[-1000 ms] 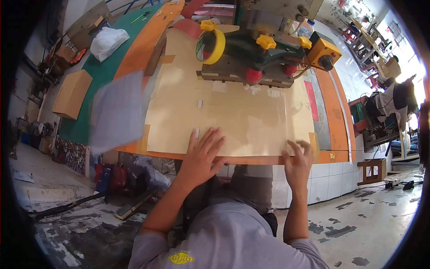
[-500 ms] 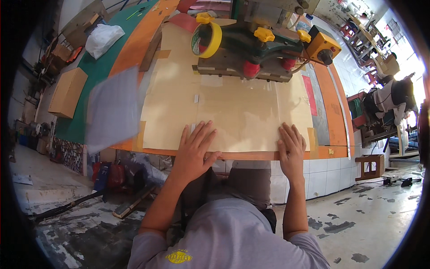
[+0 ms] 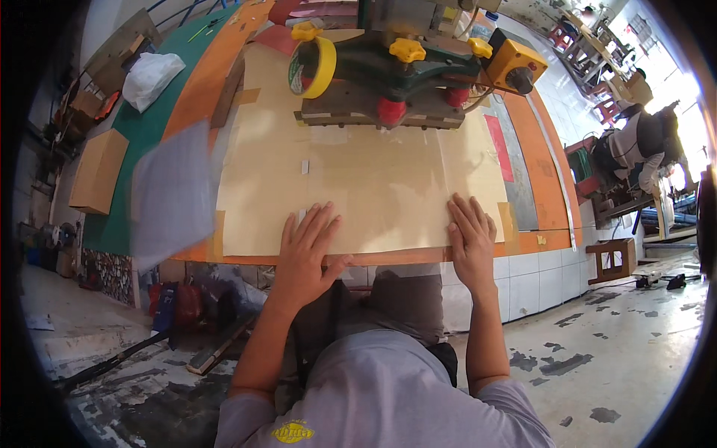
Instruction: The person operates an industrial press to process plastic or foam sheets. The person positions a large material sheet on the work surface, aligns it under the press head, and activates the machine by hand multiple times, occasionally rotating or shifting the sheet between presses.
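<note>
My left hand (image 3: pixel 307 252) lies flat near the front edge of a large tan board (image 3: pixel 373 183), its fingers stretched out and the thumb pointing inward. At the board's front right, my right hand (image 3: pixel 472 239) also rests with fingers extended. Neither one grips anything. Clear tape-like strips cross the board's surface. A small white strip (image 3: pixel 305 166) is stuck on it beyond my left hand, and part of another shows by those fingers. Over the board's far side stands a dark green press head (image 3: pixel 403 71) with yellow knobs and red-collared posts.
A yellow tape roll (image 3: pixel 323 69) hangs at the press's left; an orange control box (image 3: pixel 515 63) sits right. Left of the board are a translucent sheet (image 3: pixel 173 194), a cardboard box (image 3: pixel 99 172) and a white plastic bag (image 3: pixel 151 80). A person (image 3: pixel 635 145) is at the far right.
The whole view has shifted, so the board and press appear farther left. Both hands stay flat at the board's front edge, and nothing has been picked up.
</note>
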Demonstrator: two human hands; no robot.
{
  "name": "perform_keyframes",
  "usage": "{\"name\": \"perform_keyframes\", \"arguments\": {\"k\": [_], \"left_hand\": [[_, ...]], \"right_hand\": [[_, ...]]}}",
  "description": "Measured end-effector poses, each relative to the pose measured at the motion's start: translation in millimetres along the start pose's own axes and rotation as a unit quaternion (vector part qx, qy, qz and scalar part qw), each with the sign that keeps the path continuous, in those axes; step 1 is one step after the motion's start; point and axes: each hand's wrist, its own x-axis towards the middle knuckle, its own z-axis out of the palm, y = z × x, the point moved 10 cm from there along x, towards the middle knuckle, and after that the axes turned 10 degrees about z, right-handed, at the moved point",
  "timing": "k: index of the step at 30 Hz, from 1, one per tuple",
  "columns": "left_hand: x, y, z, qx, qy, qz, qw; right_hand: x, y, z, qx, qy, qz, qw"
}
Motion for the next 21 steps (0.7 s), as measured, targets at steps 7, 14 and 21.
{"name": "perform_keyframes", "arguments": {"k": [7,14,21], "left_hand": [[-0.5,-0.4,2.8,-0.002,0.000,-0.002,1.000],[-0.6,-3.0,-0.2,0.001,0.007,-0.002,1.000],[0.6,-0.9,1.4,-0.002,0.013,0.007,1.000]], "right_hand": [[-1.5,0.4,-1.5,-0.013,0.006,-0.003,1.000],[0.4,-2.9,-1.5,-0.016,0.011,-0.013,1.000],[-0.6,-1.6,-1.5,-0.019,0.013,-0.011,1.000]]}}
